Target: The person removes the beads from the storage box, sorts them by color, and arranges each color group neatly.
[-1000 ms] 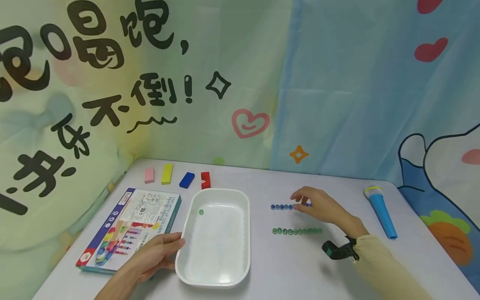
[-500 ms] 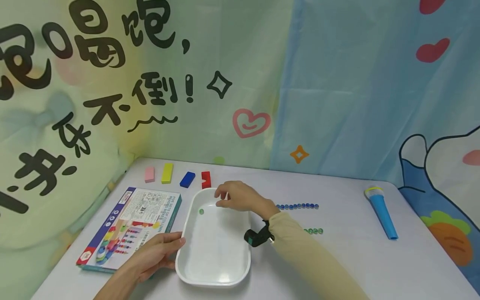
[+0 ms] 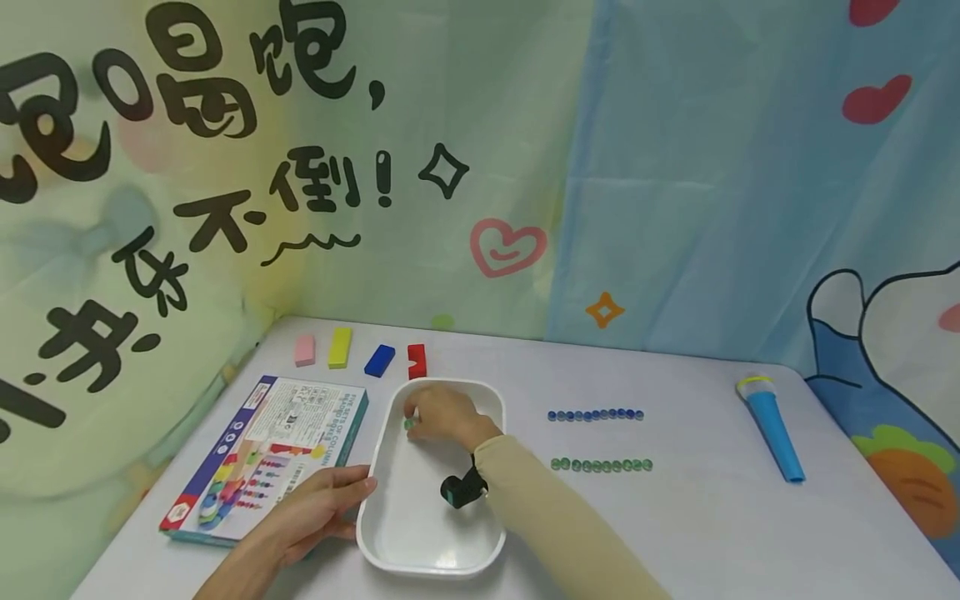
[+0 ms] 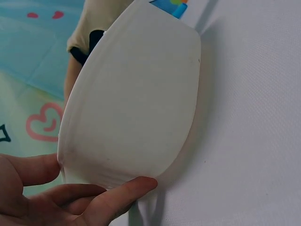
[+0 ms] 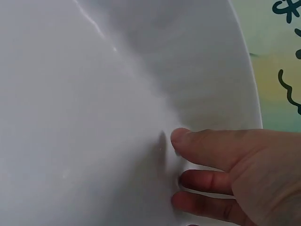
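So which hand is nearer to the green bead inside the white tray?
The right hand: its fingers are at the green bead inside the white tray. The left hand holds the tray's near left rim, farther away.

Grey table (image 3: pixel 697 533) – cartoon backdrop cloths (image 3: pixel 675 167) behind (green, blue).
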Tool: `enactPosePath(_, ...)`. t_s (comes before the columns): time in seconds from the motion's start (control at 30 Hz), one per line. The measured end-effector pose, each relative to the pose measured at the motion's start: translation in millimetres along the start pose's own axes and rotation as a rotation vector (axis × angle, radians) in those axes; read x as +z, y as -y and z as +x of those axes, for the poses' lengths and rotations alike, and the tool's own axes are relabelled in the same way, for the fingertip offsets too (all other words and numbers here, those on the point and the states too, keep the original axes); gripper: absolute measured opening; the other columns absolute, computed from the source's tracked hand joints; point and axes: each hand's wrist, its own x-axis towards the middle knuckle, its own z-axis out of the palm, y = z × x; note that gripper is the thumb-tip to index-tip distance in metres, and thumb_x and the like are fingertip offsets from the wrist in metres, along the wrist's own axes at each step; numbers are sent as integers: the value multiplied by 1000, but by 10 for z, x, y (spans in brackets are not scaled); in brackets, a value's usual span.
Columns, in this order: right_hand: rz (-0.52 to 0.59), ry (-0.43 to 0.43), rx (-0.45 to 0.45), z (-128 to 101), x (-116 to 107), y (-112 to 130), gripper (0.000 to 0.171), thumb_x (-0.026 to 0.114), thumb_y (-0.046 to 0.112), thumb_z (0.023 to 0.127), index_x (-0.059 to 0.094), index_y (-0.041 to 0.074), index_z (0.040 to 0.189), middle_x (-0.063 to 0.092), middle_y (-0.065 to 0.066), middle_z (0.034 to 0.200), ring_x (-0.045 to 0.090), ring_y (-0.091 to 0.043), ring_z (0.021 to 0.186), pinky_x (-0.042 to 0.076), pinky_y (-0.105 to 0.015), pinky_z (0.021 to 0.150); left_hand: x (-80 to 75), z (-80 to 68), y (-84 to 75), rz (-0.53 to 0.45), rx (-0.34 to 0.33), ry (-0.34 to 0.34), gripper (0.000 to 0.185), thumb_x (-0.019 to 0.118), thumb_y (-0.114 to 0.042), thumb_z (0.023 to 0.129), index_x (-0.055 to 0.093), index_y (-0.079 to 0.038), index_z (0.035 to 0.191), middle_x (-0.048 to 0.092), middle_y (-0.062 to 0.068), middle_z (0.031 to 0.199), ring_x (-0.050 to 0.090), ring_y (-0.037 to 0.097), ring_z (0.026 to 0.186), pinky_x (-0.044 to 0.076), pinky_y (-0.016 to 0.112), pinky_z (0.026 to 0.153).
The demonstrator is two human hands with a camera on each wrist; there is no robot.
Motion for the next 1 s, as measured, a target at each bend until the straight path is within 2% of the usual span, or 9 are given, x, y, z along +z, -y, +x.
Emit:
enactPosePath(0.1, -35, -12, -19, -4, 10, 19, 18, 75, 26, 84, 74, 21, 102, 70, 7, 96, 55, -10, 87, 49, -30, 93, -4, -2, 6, -1, -5, -5, 72, 55, -29, 98, 24, 15, 145, 38, 31, 146, 65, 21, 107, 58, 41, 85)
enactPosePath(0.17, -60, -21, -34, -10, 11, 30, 15, 76, 25, 84, 75, 21, 99, 71, 7, 98, 55, -10, 88, 49, -31, 96, -3, -5, 6, -3, -10, -8, 71, 55, -29, 99, 25, 15, 146, 40, 30, 145, 65, 22, 107, 57, 41, 86)
enactPosePath(0.27, -70, -29, -43, -21, 12, 35, 11, 77, 23, 83, 75, 21, 94, 70, 8, 92, 54, -9, 85, 49, -29, 91, 6, -10, 6, -2, -17, -11, 69, 54, -28, 99, 26, 14, 145, 41, 30, 145, 65, 22, 107, 57, 41, 86)
enactPosePath(0.43, -14, -24, -41, -30, -26, 10, 8, 74, 22, 85, 74, 20, 92, 65, 8, 82, 52, -9, 76, 48, -22, 74, 14, -12, 7, 0, -12, -11, 68, 52, -27, 100, 24, 15, 145, 39, 31, 146, 64, 23, 108, 57, 42, 86)
enactPosePath(0.57, 19, -16, -55, -90, -159, -42, 8, 71, 26, 88, 71, 21, 95, 61, 7, 84, 53, -9, 78, 46, -21, 71, 10, -7, 2, 2, -9, -15, 68, 52, -27, 100, 24, 15, 145, 42, 30, 144, 65, 22, 107, 58, 42, 85)
enactPosePath(0.67, 61, -34, -102, -206, -336, -121, 10, 71, 26, 88, 71, 21, 97, 63, 6, 88, 54, -10, 81, 47, -21, 71, 4, 3, 1, 5, -15, -22, 69, 53, -28, 100, 26, 15, 145, 44, 29, 142, 66, 21, 105, 58, 41, 85)
enactPosePath(0.87, 170, -111, -242, -587, -756, -537, 16, 71, 23, 88, 72, 15, 102, 68, 1, 96, 59, -11, 83, 51, -20, 71, 1, -1, 3, 10, -31, -25, 69, 55, -30, 99, 27, 14, 145, 49, 27, 139, 66, 20, 101, 58, 40, 83)
enactPosePath(0.93, 174, -139, -261, -759, -873, -756, 16, 71, 23, 88, 71, 15, 102, 69, 2, 98, 60, -9, 84, 52, -19, 72, 4, -9, -1, 10, -28, -20, 68, 53, -29, 100, 27, 14, 145, 50, 26, 139, 66, 20, 101, 58, 40, 83)
enactPosePath(1.0, 179, -159, -244, -959, -970, -1002, 16, 71, 23, 88, 71, 15, 102, 69, 3, 97, 60, -8, 83, 53, -19, 71, 5, -12, -6, 13, -30, -25, 68, 54, -29, 99, 27, 14, 145, 51, 26, 138, 66, 20, 101, 58, 39, 82)
